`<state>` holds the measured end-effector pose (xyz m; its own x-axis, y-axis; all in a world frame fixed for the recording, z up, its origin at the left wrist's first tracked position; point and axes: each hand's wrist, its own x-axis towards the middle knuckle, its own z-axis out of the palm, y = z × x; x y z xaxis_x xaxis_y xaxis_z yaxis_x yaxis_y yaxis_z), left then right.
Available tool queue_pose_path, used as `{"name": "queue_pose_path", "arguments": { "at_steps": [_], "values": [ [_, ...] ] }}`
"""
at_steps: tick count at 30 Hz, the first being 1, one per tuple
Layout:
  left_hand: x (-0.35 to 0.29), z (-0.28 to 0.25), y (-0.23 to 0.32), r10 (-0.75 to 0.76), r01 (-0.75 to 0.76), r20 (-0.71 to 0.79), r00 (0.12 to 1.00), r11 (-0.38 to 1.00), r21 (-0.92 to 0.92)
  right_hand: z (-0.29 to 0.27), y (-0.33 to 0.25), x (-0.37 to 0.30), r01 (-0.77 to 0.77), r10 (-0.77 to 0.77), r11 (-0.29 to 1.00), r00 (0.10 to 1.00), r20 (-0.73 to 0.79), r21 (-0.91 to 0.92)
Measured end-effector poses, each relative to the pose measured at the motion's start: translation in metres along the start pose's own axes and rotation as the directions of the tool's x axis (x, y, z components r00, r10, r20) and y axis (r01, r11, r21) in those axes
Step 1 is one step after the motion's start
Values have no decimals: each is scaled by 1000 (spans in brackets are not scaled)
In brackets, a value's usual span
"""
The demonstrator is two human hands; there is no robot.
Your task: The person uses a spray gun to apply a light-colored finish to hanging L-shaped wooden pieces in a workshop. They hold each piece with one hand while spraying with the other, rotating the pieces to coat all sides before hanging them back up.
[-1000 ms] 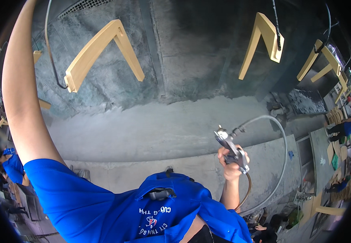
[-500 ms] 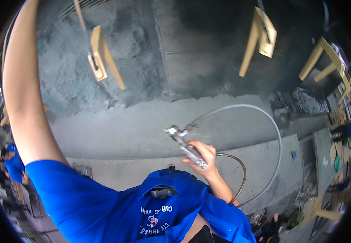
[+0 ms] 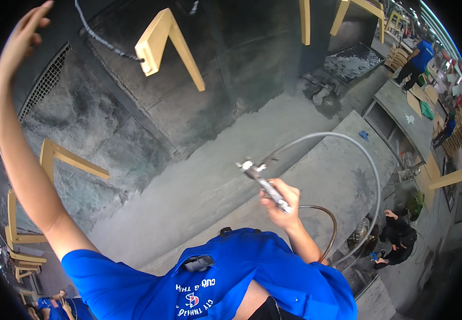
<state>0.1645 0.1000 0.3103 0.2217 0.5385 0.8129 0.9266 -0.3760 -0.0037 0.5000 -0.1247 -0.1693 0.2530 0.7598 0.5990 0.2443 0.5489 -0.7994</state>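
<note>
My right hand (image 3: pixel 284 202) is wrapped around the handle of a metal spray gun (image 3: pixel 263 182), held above the grey floor in front of my body. A grey hose (image 3: pixel 372 160) loops from the gun out to the right, and a brown hose (image 3: pixel 333 226) curves beneath my hand. My left arm reaches far up at the left, where my left hand (image 3: pixel 24 37) is raised with its fingers stretched out and nothing visible in them. To its right, an angled pale wooden piece (image 3: pixel 160 37) hangs from a dark cord (image 3: pixel 103 40). Another angled wooden piece (image 3: pixel 76 160) is partly behind my left forearm.
Dust-coated dark panels (image 3: pixel 172 101) stand ahead. More wooden pieces (image 3: pixel 305 21) hang at the upper right. A grey bench (image 3: pixel 399 114) stands at the right; a person in black (image 3: pixel 399 237) crouches nearer, and another in blue (image 3: pixel 423 53) stands farther off.
My view has turned, so the hanging wooden pieces have shifted and more of the left side shows. My left hand has come into view. The spray gun stays in my right hand.
</note>
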Motion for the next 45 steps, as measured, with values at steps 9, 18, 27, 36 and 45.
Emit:
{"name": "queue_pose_path", "arguments": {
  "at_steps": [9,18,27,36,45],
  "values": [
    [6,80,21,-23,21,17,1000,994,105,-101,-5,0,-307,331,920,941,65,-243],
    [-150,114,173,45,-405,-661,749,821,-403,-180,43,19,-410,361,895,897,-253,-175],
    [-23,326,337,-10,-228,-253,967,402,-887,-250,125,65,-193,235,972,822,-518,134],
    [112,393,438,-26,-327,-349,937,296,-898,-311,174,116,-329,258,944,726,-637,9],
    [71,561,452,-169,-336,-399,901,309,-890,-368,201,148,-356,329,930,708,-624,86]
  ]
}}
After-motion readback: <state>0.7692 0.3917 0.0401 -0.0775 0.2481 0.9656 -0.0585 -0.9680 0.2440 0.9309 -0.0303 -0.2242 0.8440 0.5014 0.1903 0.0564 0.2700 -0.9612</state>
